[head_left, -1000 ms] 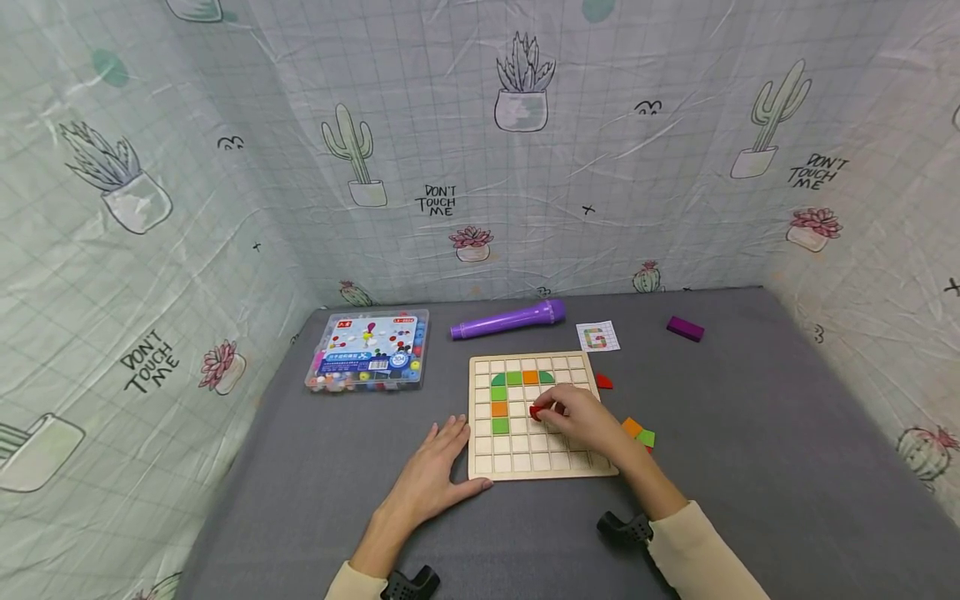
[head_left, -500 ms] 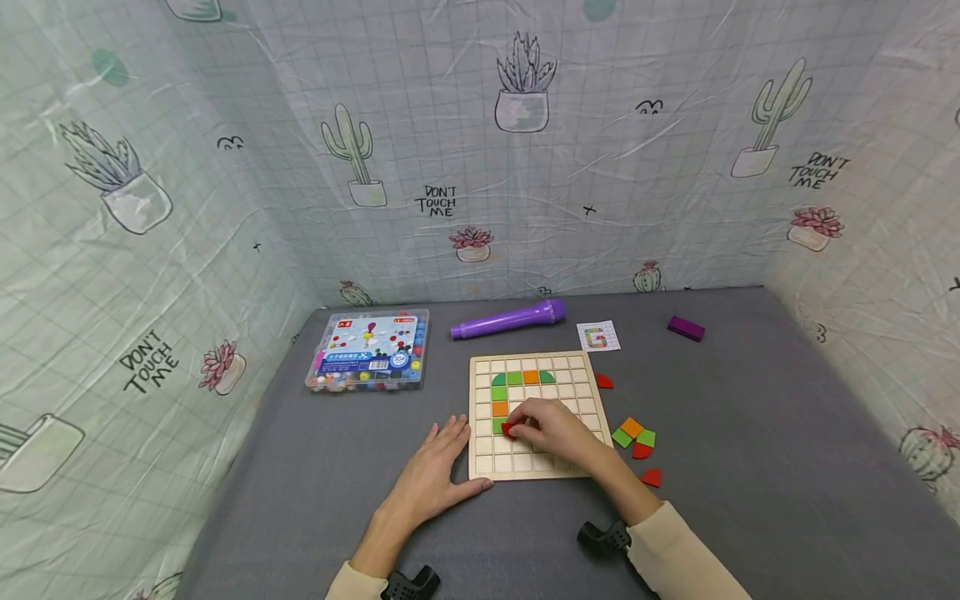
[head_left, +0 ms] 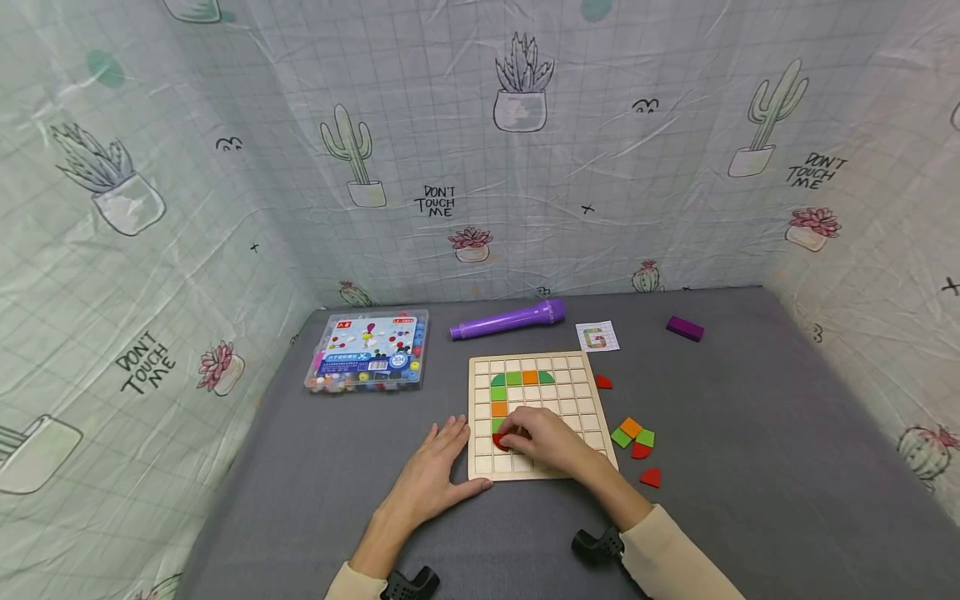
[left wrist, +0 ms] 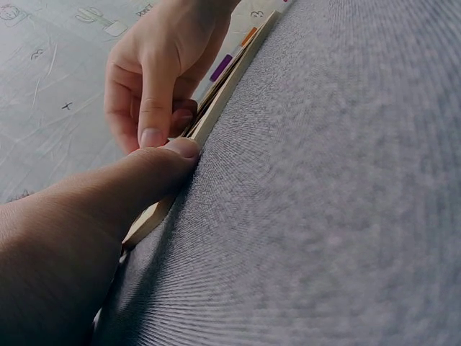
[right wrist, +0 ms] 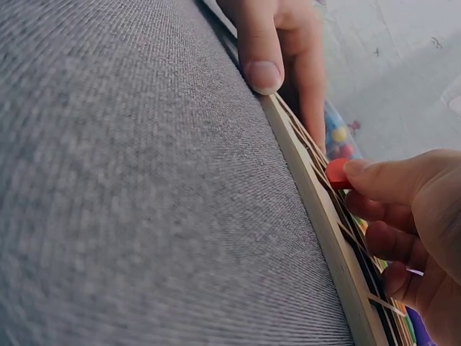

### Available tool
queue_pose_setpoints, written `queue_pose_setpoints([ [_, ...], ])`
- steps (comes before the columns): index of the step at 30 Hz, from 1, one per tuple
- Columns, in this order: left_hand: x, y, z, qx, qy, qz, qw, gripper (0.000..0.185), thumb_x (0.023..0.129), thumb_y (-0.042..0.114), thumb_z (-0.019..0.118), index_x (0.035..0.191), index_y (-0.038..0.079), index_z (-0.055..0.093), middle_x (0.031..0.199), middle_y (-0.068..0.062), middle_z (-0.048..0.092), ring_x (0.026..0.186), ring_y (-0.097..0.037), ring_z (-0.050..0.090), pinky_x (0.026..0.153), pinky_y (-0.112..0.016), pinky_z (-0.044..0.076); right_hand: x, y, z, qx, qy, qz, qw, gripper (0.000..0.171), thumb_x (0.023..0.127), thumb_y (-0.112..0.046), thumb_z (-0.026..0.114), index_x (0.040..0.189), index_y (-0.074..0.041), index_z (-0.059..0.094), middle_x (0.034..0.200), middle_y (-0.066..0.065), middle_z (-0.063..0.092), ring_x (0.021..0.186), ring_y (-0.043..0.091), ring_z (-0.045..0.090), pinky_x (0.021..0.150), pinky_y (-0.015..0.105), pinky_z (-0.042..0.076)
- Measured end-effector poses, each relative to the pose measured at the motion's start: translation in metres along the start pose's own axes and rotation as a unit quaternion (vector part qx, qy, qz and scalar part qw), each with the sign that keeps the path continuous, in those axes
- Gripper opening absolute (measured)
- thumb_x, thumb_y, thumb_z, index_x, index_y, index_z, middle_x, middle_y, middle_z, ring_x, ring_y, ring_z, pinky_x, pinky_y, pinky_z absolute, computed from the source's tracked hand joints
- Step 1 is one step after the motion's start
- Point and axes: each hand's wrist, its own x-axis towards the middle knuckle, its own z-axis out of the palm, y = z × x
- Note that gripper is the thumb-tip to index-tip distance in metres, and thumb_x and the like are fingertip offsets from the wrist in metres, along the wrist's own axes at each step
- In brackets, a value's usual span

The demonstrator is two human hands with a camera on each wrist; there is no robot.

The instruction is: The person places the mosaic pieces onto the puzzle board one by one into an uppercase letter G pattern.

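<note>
My right hand (head_left: 546,439) pinches a red quarter-round tile (right wrist: 337,174) between thumb and fingers, low over the wooden grid board (head_left: 555,467). In the head view the red tile lies just below a green square tile (head_left: 498,425) in the left column. Above that come an orange square (head_left: 498,409) and another green one, and a row of green and orange tiles runs right along the top, with dark green rounded corners at both ends. My left hand (head_left: 431,471) rests with spread, straight fingers at the board's left edge, its thumb touching the near corner.
Loose tiles lie right of the board: an orange square (head_left: 631,427), green squares and red quarter-rounds (head_left: 651,477). Behind the board are a pattern card (head_left: 597,336), a purple microphone-shaped tube (head_left: 508,320) and a purple block (head_left: 686,328). A clear case of beads (head_left: 367,351) stands back left.
My right hand has carried the red tile left and toward me across the board, from its middle to below the left column's green square. The left hand has stayed in place.
</note>
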Motion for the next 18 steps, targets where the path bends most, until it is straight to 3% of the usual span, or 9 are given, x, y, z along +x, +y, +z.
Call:
queue_pose_setpoints([
  [18, -0.0002, 0.0007, -0.0012, 0.003, -0.003, 0.000, 1.0000, 0.094, 0.085, 0.071, 0.063, 0.150, 0.005, 0.046, 0.161, -0.009, 0.039, 0.150, -0.026, 0.035, 0.127, -0.047, 0.028, -0.0002, 0.0037, 0.0021, -0.003, 0.012, -0.039, 0.999, 0.009, 0.091, -0.016, 0.074, 0.097, -0.013, 0.080, 0.086, -0.005, 0.067, 0.073, 0.000, 0.056, 0.065, 0.017, 0.050],
])
